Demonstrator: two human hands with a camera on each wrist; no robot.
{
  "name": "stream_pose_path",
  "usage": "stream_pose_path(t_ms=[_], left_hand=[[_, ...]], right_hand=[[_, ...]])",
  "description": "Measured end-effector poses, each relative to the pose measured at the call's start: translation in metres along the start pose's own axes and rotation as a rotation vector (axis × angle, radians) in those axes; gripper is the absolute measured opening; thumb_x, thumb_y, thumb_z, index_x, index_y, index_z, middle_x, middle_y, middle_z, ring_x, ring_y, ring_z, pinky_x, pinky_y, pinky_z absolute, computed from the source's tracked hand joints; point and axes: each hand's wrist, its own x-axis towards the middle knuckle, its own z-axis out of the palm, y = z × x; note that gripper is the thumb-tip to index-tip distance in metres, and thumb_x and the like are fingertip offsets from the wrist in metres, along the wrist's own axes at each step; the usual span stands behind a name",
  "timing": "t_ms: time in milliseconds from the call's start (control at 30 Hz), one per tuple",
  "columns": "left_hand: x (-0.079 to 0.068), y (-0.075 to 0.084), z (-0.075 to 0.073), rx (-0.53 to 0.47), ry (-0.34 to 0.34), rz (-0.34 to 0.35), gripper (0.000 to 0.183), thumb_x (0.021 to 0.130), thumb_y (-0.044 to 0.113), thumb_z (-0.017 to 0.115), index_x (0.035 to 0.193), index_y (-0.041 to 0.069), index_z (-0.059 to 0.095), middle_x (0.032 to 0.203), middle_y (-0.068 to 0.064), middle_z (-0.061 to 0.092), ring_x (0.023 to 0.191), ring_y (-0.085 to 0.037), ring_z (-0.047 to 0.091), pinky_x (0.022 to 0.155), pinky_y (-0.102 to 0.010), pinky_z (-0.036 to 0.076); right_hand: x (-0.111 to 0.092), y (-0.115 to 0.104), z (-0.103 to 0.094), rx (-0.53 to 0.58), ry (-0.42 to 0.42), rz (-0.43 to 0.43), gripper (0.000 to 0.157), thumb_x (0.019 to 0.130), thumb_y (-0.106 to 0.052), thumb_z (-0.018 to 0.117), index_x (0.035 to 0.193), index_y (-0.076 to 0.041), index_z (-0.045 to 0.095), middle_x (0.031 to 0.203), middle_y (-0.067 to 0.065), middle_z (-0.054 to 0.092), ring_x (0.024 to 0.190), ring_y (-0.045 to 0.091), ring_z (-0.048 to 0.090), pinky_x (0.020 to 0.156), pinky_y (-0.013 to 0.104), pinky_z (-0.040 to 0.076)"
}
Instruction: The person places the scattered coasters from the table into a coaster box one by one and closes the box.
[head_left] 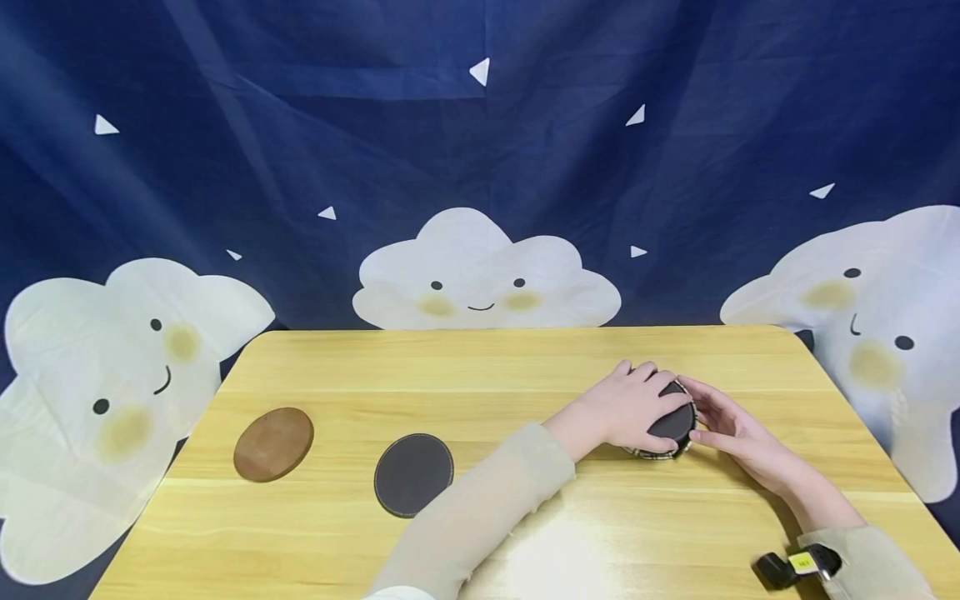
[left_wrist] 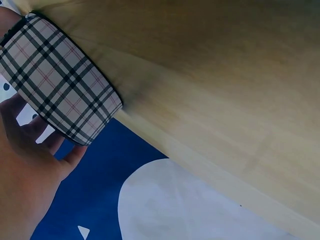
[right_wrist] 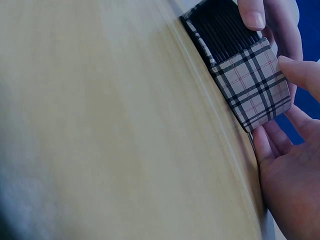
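Note:
On the right half of the table, both hands are at a round coaster holder [head_left: 672, 422] with a black top and a plaid side wall [left_wrist: 62, 80]. From above, my left hand [head_left: 618, 408] grips it, fingers spread over the top and thumb at the near edge. My right hand [head_left: 750, 442] holds its right side, with the thumb tip on the plaid wall [right_wrist: 255, 82]. Through an opening in the wall, several black stacked edges [right_wrist: 225, 32] show inside in the right wrist view.
A brown round coaster [head_left: 273, 444] lies at the table's left. Nearer the middle lies a black coaster [head_left: 414, 475], close to the left sleeve [head_left: 480, 508]. Behind the wooden table [head_left: 450, 367] hangs a dark blue curtain [head_left: 480, 158] with clouds.

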Motion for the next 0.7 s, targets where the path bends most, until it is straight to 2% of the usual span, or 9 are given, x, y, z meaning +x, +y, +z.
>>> stream_pose_path(t_ms=[167, 500, 700], left_hand=[[0.0001, 0.0017, 0.0009, -0.004, -0.001, -0.003, 0.071, 0.1, 0.079, 0.041, 0.162, 0.045, 0.035, 0.162, 0.011, 0.04, 0.148, -0.013, 0.036, 0.116, -0.037, 0.035], [-0.0016, 0.0004, 0.001, 0.002, 0.001, 0.001, 0.071, 0.101, 0.078, 0.038, 0.163, 0.044, 0.034, 0.166, 0.011, 0.038, 0.152, -0.013, 0.035, 0.121, -0.038, 0.033], [-0.0017, -0.0009, -0.0003, 0.01, 0.002, 0.008, 0.071, 0.102, 0.078, 0.037, 0.164, 0.044, 0.033, 0.167, 0.01, 0.038, 0.153, -0.012, 0.035, 0.121, -0.036, 0.034]], right_hand=[[0.0002, 0.0009, 0.0003, 0.003, 0.0, -0.009, 0.076, 0.1, 0.018, 0.045, 0.169, -0.004, 0.02, 0.158, -0.02, 0.046, 0.136, -0.008, 0.052, 0.105, 0.01, 0.042], [0.0005, 0.0007, -0.0013, -0.004, -0.009, -0.005, 0.074, 0.103, 0.011, 0.05, 0.169, -0.004, 0.02, 0.158, -0.018, 0.046, 0.137, -0.005, 0.052, 0.106, 0.015, 0.044], [0.0006, 0.0005, -0.0009, 0.007, -0.015, -0.011, 0.076, 0.101, 0.015, 0.048, 0.169, -0.004, 0.019, 0.158, -0.018, 0.047, 0.135, -0.005, 0.054, 0.106, 0.014, 0.045]])
